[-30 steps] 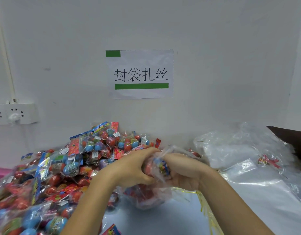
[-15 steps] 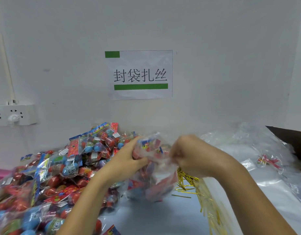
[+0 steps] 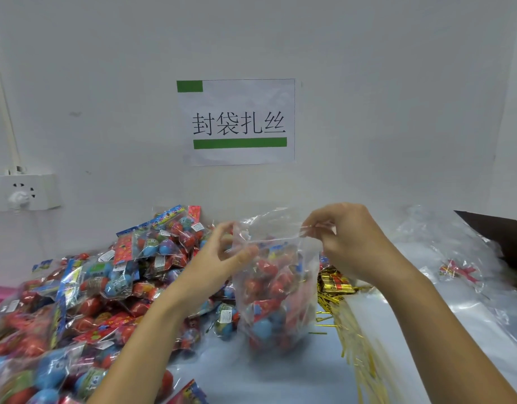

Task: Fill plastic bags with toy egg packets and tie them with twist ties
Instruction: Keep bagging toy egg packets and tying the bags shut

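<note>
A clear plastic bag full of red and blue toy egg packets stands upright on the table in front of me. My left hand pinches the left edge of its open mouth. My right hand pinches the right edge, and the mouth is stretched between the two. A heap of toy egg packets covers the table to the left. Gold twist ties lie in a pile just right of the bag.
A stack of empty clear bags lies at the right, with a small red packet among them. A white wall with a paper sign stands close behind. A power strip hangs on the wall at left. A dark box edge is at far right.
The hands were bunched together on the filled bag low on the table. They have lifted and moved apart, pulling the bag's mouth up and open so the bag stands upright.
</note>
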### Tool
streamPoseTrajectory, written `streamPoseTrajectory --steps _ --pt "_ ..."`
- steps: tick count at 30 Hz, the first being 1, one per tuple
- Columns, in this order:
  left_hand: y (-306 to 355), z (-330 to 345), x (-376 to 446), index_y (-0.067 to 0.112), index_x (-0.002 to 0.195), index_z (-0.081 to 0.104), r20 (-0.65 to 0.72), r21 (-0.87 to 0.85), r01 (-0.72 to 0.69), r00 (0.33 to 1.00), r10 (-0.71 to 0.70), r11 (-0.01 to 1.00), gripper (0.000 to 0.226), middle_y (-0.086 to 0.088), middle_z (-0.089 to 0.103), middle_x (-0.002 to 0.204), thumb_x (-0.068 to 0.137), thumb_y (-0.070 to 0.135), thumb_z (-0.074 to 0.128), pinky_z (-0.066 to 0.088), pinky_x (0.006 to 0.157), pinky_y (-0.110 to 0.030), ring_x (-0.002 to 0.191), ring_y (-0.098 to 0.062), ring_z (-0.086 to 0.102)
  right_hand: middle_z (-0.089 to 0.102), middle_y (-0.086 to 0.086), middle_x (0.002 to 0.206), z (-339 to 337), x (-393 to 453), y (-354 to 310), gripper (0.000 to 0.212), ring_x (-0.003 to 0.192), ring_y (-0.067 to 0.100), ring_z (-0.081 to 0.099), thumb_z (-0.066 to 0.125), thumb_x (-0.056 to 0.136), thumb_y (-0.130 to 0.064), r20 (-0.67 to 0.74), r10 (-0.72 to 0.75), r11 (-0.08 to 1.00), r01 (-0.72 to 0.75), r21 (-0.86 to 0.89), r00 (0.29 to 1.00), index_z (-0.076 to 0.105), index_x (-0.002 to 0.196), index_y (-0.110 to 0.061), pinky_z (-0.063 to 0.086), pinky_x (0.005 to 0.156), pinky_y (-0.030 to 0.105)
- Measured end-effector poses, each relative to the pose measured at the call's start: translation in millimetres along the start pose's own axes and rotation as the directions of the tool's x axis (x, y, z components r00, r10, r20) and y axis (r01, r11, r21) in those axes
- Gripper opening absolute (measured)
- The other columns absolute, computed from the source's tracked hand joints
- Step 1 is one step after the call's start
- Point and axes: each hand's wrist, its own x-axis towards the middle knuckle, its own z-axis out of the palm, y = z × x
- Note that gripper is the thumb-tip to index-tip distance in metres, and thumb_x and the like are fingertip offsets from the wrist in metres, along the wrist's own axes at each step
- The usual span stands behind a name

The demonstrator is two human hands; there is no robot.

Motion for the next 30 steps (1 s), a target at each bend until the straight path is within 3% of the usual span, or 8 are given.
streamPoseTrajectory --steps 2,5,10,14,18,21,24,30 --pt "19.9 2.4 1.6 0.041 0.138 0.045 -0.159 0.036 -0.112 0.98 0.116 0.993 0.066 0.016 0.056 0.134 0.081 0.07 0.061 0.046 0.101 -0.029 0.123 -0.002 0.054 0.07 -0.012 0.08 -0.2 0.2 -1.6 0.021 0.074 -0.022 0.058 0.064 0.092 0.003 0.012 -0.022 0.999 0.021 0.047 1.0 0.079 0.088 -0.011 0.04 0.064 -0.002" --pt "47.5 7.5 3.9 0.032 0.115 0.066 -0.355 0.185 -0.342 0.851 0.387 0.921 0.024 0.016 0.067 0.114 0.096 0.044 0.059 0.047 0.087 -0.016 0.107 0.002 0.06 0.072 -0.015 0.081 1.0 -0.6 -5.6 0.024 0.076 -0.016 0.061 0.064 0.092 0.001 0.048 -0.058 0.995 0.054 0.087 0.997 0.08 0.085 -0.015 0.041 0.066 0.0" --pt "69.3 20.4 3.7 0.019 0.091 0.074 -0.192 0.333 -0.427 0.842 0.504 0.841 0.023 0.01 0.073 0.082 0.097 0.005 0.056 0.054 0.071 -0.016 0.08 0.0 0.068 0.071 -0.025 0.08 -2.5 -2.3 -11.1 0.023 0.088 -0.009 0.065 0.069 0.092 -0.01 0.139 -0.096 0.992 0.083 0.095 0.986 0.08 0.083 -0.028 0.045 0.072 0.003" --pt "93.3 18.1 31.7 0.02 0.092 0.076 0.126 0.609 -0.267 0.962 0.241 0.747 0.032 0.015 0.068 0.076 0.095 0.0 0.05 0.047 0.064 -0.012 0.072 0.002 0.064 0.074 -0.02 0.083 -7.2 -2.4 -12.5 0.015 0.087 -0.007 0.067 0.073 0.09 -0.016 0.199 -0.109 0.99 0.089 0.11 0.974 0.081 0.086 -0.028 0.048 0.073 0.005" --pt "108.3 24.4 62.9 0.022 0.071 0.065 0.449 0.829 -0.341 0.878 -0.166 0.443 0.028 0.011 0.056 0.06 0.091 0.005 0.053 0.042 0.061 -0.026 0.058 -0.01 0.047 0.075 -0.019 0.078 -15.9 -3.9 -13.2 0.019 0.078 -0.008 0.069 0.077 0.087 -0.016 0.258 -0.105 0.983 0.061 0.171 0.961 0.08 0.078 -0.032 0.045 0.066 0.003" --pt "95.6 43.2 77.1 0.005 0.095 0.067 0.44 0.886 -0.338 0.828 -0.346 0.318 0.016 -0.01 0.066 0.086 0.096 0.004 0.051 0.05 0.074 -0.037 0.079 -0.022 0.058 0.076 -0.02 0.082 -21.3 -5.6 -14.4 0.022 0.079 -0.006 0.069 0.073 0.087 -0.011 0.31 -0.093 0.986 0.044 0.162 0.946 0.082 0.081 -0.031 0.052 0.071 0.01" --pt "86.6 54.5 80.3 0.011 0.121 0.064 0.355 0.914 -0.223 0.846 -0.399 0.34 0.025 0.004 0.06 0.084 0.097 0.016 0.061 0.054 0.071 -0.026 0.088 -0.019 0.059 0.076 -0.019 0.084 -25.8 -7.3 -13.9 0.025 0.082 -0.005 0.069 0.071 0.087 -0.01 0.358 -0.065 0.993 0.025 0.116 0.931 0.081 0.081 -0.032 0.058 0.079 0.02" --pt "83.8 79.7 76.2 0.003 0.103 0.062 0.398 0.912 -0.39 0.767 -0.504 0.126 0.014 -0.009 0.056 0.094 0.094 0.008 0.052 0.049 0.082 -0.034 0.089 -0.03 0.055 0.071 -0.023 0.068 -28.8 -8.7 -6.9 0.014 0.068 -0.004 0.065 0.076 0.086 -0.019 0.433 -0.001 0.998 -0.023 0.051 0.901 0.08 0.08 -0.031 0.052 0.066 0.017"
